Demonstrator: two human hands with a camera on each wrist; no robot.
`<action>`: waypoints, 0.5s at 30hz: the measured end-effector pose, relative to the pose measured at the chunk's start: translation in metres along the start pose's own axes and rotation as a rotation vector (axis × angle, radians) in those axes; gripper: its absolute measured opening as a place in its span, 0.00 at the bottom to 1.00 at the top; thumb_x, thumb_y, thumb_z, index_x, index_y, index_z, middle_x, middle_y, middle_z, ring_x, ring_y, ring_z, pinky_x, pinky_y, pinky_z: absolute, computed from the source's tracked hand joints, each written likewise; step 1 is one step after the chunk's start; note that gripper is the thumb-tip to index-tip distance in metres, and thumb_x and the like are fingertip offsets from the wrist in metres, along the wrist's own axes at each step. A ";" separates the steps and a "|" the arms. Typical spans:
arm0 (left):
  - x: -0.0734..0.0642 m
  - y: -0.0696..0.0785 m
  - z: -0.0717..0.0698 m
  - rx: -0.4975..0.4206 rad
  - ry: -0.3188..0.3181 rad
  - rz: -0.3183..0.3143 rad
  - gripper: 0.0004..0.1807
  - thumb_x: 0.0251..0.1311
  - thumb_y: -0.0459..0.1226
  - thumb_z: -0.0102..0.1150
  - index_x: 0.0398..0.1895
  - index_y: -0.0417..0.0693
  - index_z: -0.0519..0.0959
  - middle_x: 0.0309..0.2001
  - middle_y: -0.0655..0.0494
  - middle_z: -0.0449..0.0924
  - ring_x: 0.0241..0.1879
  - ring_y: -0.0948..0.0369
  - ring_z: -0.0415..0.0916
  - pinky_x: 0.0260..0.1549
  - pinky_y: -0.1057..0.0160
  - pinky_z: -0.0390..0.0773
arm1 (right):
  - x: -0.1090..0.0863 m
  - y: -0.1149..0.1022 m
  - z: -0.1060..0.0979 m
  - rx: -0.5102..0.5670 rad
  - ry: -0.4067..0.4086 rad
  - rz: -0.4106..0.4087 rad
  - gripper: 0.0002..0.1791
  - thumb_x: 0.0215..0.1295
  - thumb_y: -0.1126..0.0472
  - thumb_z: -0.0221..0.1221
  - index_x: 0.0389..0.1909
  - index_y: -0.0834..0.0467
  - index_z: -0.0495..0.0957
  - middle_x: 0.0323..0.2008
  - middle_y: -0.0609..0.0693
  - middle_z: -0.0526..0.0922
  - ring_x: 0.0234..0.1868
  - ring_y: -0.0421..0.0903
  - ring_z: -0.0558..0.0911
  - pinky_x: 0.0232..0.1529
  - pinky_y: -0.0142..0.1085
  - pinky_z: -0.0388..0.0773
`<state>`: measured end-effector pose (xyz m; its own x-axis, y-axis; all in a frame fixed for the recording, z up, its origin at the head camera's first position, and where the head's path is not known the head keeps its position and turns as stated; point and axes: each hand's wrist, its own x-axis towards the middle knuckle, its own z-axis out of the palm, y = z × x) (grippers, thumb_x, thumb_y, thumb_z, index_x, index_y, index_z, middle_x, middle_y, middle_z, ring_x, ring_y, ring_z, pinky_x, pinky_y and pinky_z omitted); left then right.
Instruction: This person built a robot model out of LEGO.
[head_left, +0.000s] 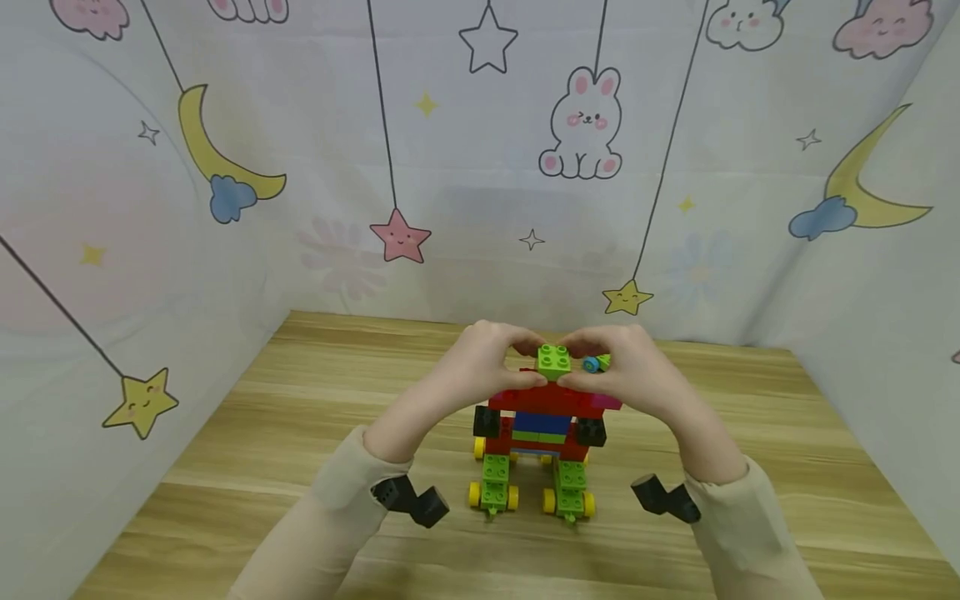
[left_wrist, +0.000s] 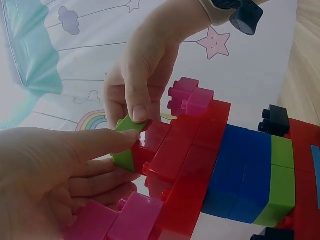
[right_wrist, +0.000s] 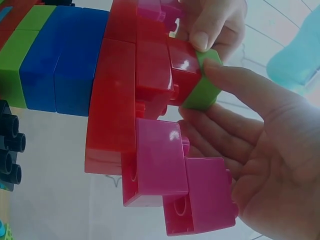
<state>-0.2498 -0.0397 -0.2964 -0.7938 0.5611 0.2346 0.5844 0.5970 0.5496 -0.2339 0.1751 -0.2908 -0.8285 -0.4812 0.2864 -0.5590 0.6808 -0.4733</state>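
Observation:
A lime green brick (head_left: 553, 361) with studs on top sits at the very top of a tall toy-brick figure. From the left, my left hand (head_left: 480, 367) pinches it between thumb and fingers. My right hand (head_left: 624, 367) pinches the same brick from the right. In the right wrist view the green brick (right_wrist: 204, 92) lies against a small red brick (right_wrist: 184, 62), the thumb over their seam. Wider red bricks (left_wrist: 180, 165) come below that, then blue bricks (left_wrist: 240, 170). Pink bricks (right_wrist: 162, 155) stick out at both sides like shoulders.
Black bricks (head_left: 486, 421) flank the figure's middle. Its green feet (head_left: 495, 483) have yellow wheels (head_left: 588, 504) and stand on the wooden table (head_left: 300, 517). Behind the right hand shows a small blue and green piece (head_left: 592, 364). A printed curtain (head_left: 480, 167) encloses the table's back and sides.

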 end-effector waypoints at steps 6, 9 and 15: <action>0.001 0.001 -0.002 -0.011 -0.009 -0.007 0.19 0.56 0.40 0.70 0.51 0.45 0.83 0.46 0.52 0.86 0.49 0.56 0.79 0.53 0.56 0.78 | -0.002 0.001 -0.002 0.012 -0.004 -0.019 0.20 0.59 0.61 0.68 0.52 0.62 0.81 0.48 0.55 0.86 0.48 0.52 0.83 0.51 0.51 0.81; 0.001 0.001 -0.002 -0.015 -0.013 -0.013 0.19 0.56 0.40 0.70 0.51 0.45 0.83 0.47 0.52 0.85 0.50 0.56 0.79 0.53 0.56 0.78 | -0.005 0.000 -0.006 0.023 0.024 -0.044 0.21 0.59 0.60 0.68 0.54 0.62 0.80 0.51 0.56 0.84 0.51 0.54 0.83 0.51 0.52 0.80; 0.001 0.002 -0.003 -0.035 -0.018 -0.043 0.20 0.56 0.40 0.70 0.52 0.46 0.83 0.47 0.53 0.85 0.50 0.57 0.78 0.54 0.56 0.78 | -0.011 0.004 -0.020 0.068 0.206 -0.088 0.20 0.59 0.65 0.67 0.53 0.62 0.80 0.51 0.56 0.84 0.52 0.51 0.82 0.56 0.40 0.78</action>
<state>-0.2496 -0.0397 -0.2931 -0.8145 0.5460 0.1960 0.5436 0.6001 0.5869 -0.2272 0.1939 -0.2791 -0.7696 -0.4096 0.4898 -0.6319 0.5987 -0.4922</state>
